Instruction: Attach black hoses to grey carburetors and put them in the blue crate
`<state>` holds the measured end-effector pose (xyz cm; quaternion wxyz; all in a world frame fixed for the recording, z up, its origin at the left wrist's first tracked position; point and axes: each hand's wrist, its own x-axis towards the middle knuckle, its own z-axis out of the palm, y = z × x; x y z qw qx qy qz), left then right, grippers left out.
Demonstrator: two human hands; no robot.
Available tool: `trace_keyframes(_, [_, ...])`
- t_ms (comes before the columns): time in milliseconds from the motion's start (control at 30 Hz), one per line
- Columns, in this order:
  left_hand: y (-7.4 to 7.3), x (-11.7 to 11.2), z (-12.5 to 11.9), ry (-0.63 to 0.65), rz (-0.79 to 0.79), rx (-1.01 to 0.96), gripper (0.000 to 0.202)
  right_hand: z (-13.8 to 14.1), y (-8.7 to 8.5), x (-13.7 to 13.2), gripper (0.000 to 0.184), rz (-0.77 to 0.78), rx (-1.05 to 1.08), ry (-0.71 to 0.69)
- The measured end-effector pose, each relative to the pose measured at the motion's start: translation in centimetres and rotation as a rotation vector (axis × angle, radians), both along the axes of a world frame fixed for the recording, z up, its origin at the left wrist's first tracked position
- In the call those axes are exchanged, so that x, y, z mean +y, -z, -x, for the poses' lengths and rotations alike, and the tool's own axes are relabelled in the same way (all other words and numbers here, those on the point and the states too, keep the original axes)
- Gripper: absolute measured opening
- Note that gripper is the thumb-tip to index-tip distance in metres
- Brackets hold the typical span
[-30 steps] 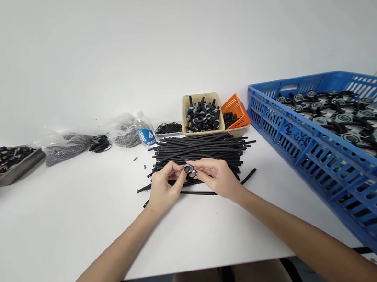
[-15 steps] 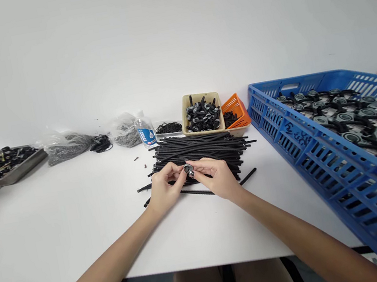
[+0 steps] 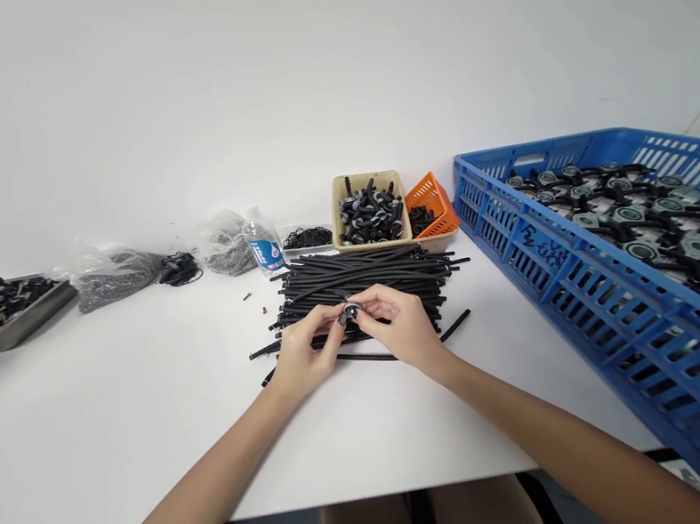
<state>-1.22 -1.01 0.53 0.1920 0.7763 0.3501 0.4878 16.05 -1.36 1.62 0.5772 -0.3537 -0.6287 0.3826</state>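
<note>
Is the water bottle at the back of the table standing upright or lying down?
Upright. The water bottle stands on its base on the table, label facing forward, between the plastic bags and the black tubes.

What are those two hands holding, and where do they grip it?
Both hands pinch one small grey-and-black fitting between their fingertips, above the pile of black tubes: the left hand at its left side, the right hand at its right.

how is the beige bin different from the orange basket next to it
The beige bin has solid walls and stands level; the orange basket has slotted walls and sits tilted against it. The beige bin is heaped with black and grey fittings, while the orange basket holds only a few small black pieces. Both are small open containers at the back of the white table.
</note>
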Motion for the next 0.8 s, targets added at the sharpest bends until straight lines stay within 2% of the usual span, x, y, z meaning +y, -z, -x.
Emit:
trace_keyframes(233, [0.03, 0.01, -0.04, -0.024, -0.106, 0.008, 0.012, 0.11, 0.29, 0.19, 0.015, 0.013, 0.049, -0.042])
trace_keyframes(533, [-0.05, -0.03, -0.05, -0.026, -0.100, 0.017, 0.012, 0.09, 0.32, 0.24, 0.013, 0.032, 0.077, -0.058])
trace_keyframes(800, [-0.14, 0.28, 0.41, 0.012, -0.051, -0.015, 0.019, -0.18, 0.34, 0.20, 0.025, 0.091, 0.174, -0.235])
